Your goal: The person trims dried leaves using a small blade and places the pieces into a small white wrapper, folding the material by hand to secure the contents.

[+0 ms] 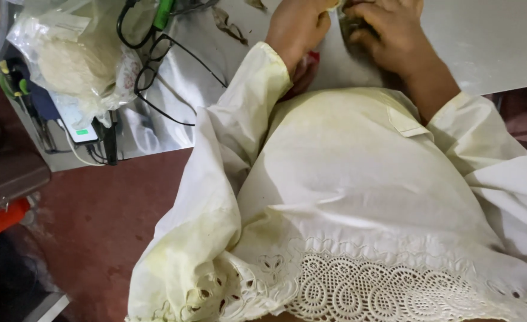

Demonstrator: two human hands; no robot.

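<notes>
- Grey metal table (502,48) at twelve o'clock carries our work.
- Our left hand (296,27) and right hand (388,30) both pinch a small dark item (352,25); we should grip it steadily.
- Eyeglasses (156,65) lie at ten o'clock.

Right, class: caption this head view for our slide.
Both hands, left hand and right hand, work a small dark item on a steel table.

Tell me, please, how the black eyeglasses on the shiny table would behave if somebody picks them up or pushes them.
The eyeglasses look thin-framed, so probably light and somewhat fragile; the lenses may scratch. Their arms lie spread open on the table, so they would likely flop or fold when lifted. On that smooth, reflective surface a push would probably slide them easily, not roll them.
</notes>
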